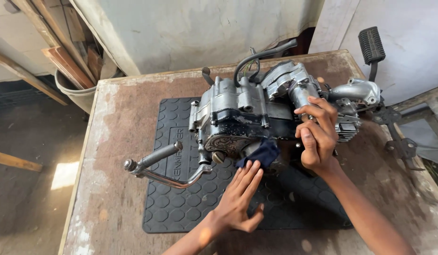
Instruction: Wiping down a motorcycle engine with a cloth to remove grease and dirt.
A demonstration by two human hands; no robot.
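A worn surface (119,141) carries a black rubber mat (181,208) and a motorcycle engine (256,113). The right hand (318,137) curls, gripping the engine's side; the left hand (240,196), fingers flat and released, presses a dark blue cloth (261,153) against the casing.

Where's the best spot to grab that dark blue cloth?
Probably the free end of the dark blue cloth, coming from the near side beside the left hand, whose fingertips touch it. That end sticks out from the engine; the rest lies against the casing.
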